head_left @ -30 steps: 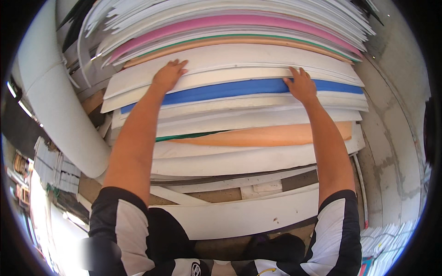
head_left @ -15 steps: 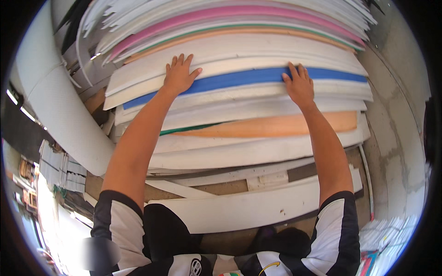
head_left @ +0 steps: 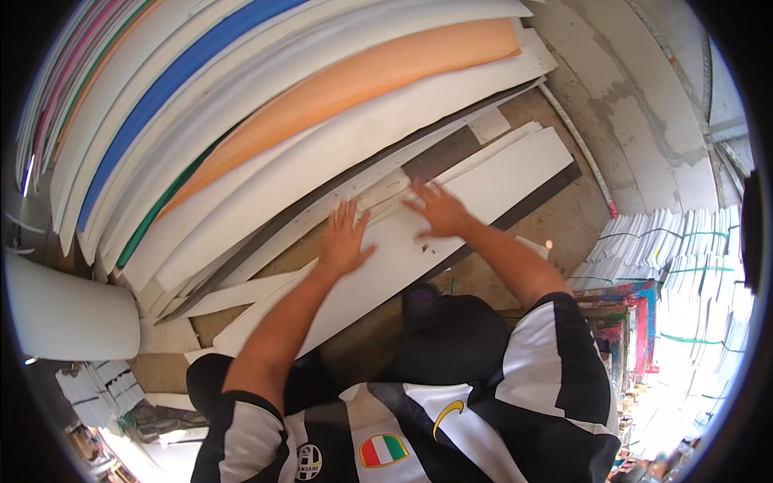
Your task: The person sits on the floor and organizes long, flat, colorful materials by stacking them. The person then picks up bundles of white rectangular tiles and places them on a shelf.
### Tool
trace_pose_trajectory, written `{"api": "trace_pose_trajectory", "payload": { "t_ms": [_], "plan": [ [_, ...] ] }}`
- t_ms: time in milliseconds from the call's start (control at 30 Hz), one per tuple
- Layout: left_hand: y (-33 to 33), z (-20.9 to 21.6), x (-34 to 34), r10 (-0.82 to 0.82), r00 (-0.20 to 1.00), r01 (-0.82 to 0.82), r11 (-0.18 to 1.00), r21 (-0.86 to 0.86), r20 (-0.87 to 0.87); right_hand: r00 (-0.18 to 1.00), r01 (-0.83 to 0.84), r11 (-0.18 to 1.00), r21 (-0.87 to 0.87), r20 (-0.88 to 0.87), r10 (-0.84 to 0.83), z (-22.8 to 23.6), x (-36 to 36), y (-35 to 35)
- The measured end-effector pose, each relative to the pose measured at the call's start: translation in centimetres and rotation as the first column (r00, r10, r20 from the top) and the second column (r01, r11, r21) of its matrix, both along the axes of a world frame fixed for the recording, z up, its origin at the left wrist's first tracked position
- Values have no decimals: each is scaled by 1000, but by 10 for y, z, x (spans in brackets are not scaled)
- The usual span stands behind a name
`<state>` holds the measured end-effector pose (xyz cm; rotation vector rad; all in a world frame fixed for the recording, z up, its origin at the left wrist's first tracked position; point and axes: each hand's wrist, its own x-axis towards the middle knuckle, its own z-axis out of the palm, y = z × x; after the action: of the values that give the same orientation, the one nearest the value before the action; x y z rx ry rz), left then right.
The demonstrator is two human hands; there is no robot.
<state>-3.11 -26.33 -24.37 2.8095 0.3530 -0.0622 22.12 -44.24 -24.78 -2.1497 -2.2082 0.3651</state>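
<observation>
Both hands are over a long white board (head_left: pixel 515 169) that lies low on the floor in front of my legs. My left hand (head_left: pixel 345 241) has its fingers spread and is empty, at the board's far edge. To its right, my right hand (head_left: pixel 439 211) is also spread, palm down and slightly blurred, near a small brown mark on the board. Whether either palm touches the surface I cannot tell. Beyond them stands a row of large foam-like sheets, mostly white, with an orange sheet (head_left: pixel 354 88) and a blue sheet (head_left: pixel 161 105) among them.
A thick white roll (head_left: pixel 72 310) lies at the left. Stacks of bundled white sheets (head_left: pixel 700 274) stand at the right, beside a concrete block wall (head_left: pixel 620 88). A thin pipe (head_left: pixel 576 141) runs along the floor near the board's right end.
My hands have come off the standing sheets near the blue one and moved down toward me, over the low white board. The view has turned, so the sheets now slant up to the right.
</observation>
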Motion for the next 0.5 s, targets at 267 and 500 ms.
{"api": "trace_pose_trajectory", "payload": {
  "t_ms": [267, 500],
  "plan": [
    [-104, -1, -58, 58, 820, -93, 995, -33, -569, 993, -98, 960, -264, 38, 112, -4, -15, -58],
    [-77, 7, -62, -24, 806, -67, 989, -132, -592, 985, -136, 985, -106, -125, 122, -21, 16, -72]
  ]
}}
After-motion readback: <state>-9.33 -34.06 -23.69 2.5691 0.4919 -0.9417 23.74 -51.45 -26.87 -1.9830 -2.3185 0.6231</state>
